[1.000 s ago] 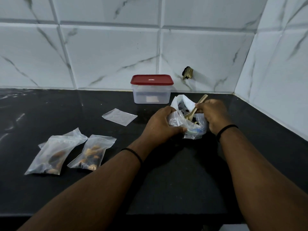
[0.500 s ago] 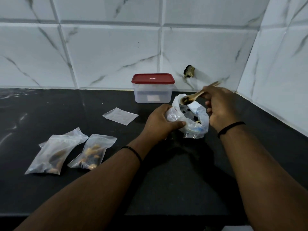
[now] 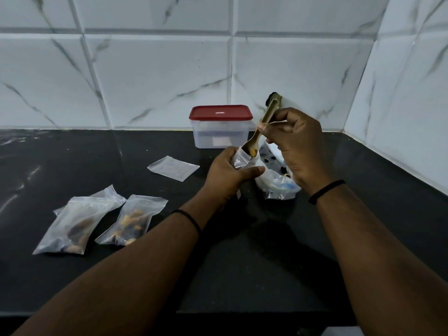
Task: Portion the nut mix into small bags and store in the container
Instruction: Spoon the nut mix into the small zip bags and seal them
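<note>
My left hand (image 3: 228,175) grips a small clear bag (image 3: 238,159) upright by its mouth. My right hand (image 3: 298,149) pinches a wooden spoon (image 3: 263,127), tilted down with its bowl of nuts at the small bag's opening. Behind my hands lies the big plastic bag of nut mix (image 3: 276,183), partly hidden. Two filled small bags (image 3: 77,224) (image 3: 133,221) lie on the counter at the left. An empty small bag (image 3: 173,167) lies flat near the middle. The clear container with a red lid (image 3: 220,126) stands shut by the back wall.
The black counter (image 3: 242,263) meets white marble tiles at the back and on the right. A small dark fitting (image 3: 274,99) sticks out of the wall behind the spoon's handle. The counter's front edge runs along the bottom.
My right hand lifted the loaded spoon out of the big bag and swung it left, tipping its bowl into the small bag that my left hand holds up.
</note>
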`<state>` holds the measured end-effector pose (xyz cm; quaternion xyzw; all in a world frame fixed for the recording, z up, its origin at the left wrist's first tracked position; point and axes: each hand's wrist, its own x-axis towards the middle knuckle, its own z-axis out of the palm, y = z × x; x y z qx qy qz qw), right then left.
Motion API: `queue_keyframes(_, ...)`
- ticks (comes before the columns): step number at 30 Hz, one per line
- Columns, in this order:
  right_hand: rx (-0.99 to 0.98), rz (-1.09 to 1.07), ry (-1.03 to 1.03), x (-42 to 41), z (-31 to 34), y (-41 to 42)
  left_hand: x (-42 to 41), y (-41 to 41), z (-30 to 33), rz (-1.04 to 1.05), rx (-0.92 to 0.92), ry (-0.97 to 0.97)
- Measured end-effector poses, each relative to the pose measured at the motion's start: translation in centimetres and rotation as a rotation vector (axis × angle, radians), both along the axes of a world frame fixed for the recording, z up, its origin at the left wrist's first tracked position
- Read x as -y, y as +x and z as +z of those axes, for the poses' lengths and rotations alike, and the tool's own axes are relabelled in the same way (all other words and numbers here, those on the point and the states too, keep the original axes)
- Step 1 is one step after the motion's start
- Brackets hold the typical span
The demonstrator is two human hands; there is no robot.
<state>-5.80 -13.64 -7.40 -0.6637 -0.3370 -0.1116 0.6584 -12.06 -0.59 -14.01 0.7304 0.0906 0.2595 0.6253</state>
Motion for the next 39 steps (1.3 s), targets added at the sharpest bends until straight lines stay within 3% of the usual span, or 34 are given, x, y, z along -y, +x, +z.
queue_keyframes(6,-0.007,0.103,0.007,0.3,0.3,-0.5,0.0,-0.2,0.2,-0.004,0.018,-0.036)
queue_keyframes(11,-0.398,-0.092,0.208,0.4,-0.3,1.4,0.1,-0.2,0.1,0.011,0.026,0.022)
queue_keyframes(13,-0.466,-0.180,0.263,1.1,-0.6,3.1,0.2,-0.4,0.1,-0.001,0.018,0.094)
queue_keyframes(16,-0.422,-0.284,0.203,2.0,-1.6,5.2,0.5,-0.7,0.2,-0.033,-0.013,0.218)
queue_keyframes(22,-0.319,-0.212,-0.105,1.5,-4.2,7.1,1.0,-1.1,0.5,-0.056,-0.133,0.391)
queue_keyframes(27,-0.200,-0.159,-0.289,1.4,-3.5,6.8,1.1,-1.2,0.8,-0.043,-0.155,0.416)
queue_keyframes(30,-0.265,-0.189,-0.292,1.3,-3.4,6.8,1.1,-1.2,0.7,-0.048,-0.155,0.416)
queue_keyframes(39,-0.670,-0.270,0.085,1.4,-3.4,7.3,0.5,-0.8,0.4,-0.026,-0.095,0.348)
